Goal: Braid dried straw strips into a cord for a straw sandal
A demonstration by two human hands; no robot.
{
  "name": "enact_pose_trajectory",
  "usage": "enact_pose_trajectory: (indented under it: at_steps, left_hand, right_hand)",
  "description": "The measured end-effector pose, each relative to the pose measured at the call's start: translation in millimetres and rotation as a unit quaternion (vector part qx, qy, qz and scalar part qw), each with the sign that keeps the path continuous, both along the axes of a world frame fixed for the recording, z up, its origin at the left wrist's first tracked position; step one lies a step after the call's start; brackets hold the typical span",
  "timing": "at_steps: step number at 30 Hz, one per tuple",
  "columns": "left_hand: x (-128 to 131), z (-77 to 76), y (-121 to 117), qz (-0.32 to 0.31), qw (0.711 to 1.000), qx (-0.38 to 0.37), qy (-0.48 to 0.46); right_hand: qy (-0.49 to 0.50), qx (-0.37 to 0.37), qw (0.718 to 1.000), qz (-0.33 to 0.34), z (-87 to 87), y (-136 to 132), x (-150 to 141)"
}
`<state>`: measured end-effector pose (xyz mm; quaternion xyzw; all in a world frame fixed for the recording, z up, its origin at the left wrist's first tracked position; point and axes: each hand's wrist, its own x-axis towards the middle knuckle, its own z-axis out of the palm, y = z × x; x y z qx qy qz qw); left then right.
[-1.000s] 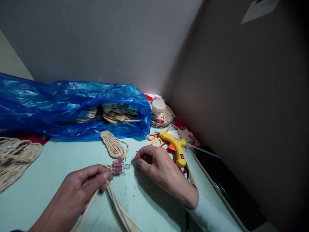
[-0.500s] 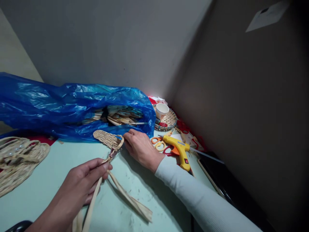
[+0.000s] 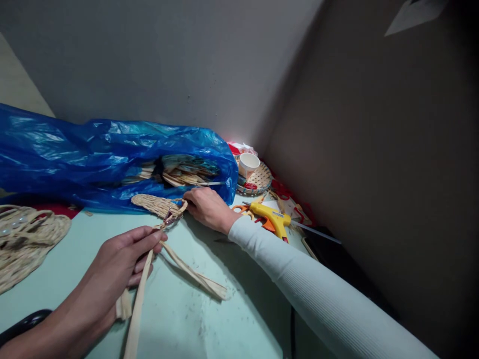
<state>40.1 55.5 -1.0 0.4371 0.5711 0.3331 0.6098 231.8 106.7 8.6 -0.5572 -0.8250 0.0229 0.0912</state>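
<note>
My left hand (image 3: 129, 257) is closed, its thumb and fingers pinching the near end of a narrow braid. Loose pale plant-fibre strips (image 3: 196, 273) trail from that grip, one toward me and one to the right. The braid runs on to a small sole-shaped woven piece (image 3: 151, 203), which lies beside the blue bag. A shiny clip (image 3: 169, 217) sits on the braid just beyond my left fingertips. My right hand (image 3: 209, 205) is closed at the curved part of the braid, at the woven piece's right end; its fingertips are partly hidden.
Behind lies a blue plastic bag (image 3: 112, 159) with dry strips inside. To the right are a yellow glue gun (image 3: 271, 217), orange-handled scissors (image 3: 239, 209), a white cup (image 3: 249, 163) and a round basket tray (image 3: 265, 178). A larger woven piece with beads (image 3: 33, 249) lies left.
The view has shifted slightly, so most things sit a little higher and further left. Both hands keep their grip on the braid; my right forearm now covers more of the scissors.
</note>
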Motion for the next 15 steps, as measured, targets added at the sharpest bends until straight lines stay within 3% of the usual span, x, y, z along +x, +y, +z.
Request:
enact_pose_trajectory:
  at_steps: [3,8,15]
  left_hand:
    - [-7.3,-0.1,0.7,0.019,0.999,-0.030,-0.014]
    - [-6.7,-3.5,-1.2,-0.036,0.998,-0.039,0.030]
    - [6.6,0.3,-25.5,-0.057,0.998,-0.020,0.019]
  right_hand:
    - [-0.005,0.003,1.000,0.010,-1.7,-3.1,-2.5]
    - [-0.028,0.037,0.999,0.005,-12.2,-30.2,2.5]
    - [-0.058,0.047,0.997,0.029,-17.0,-56.0,6.9]
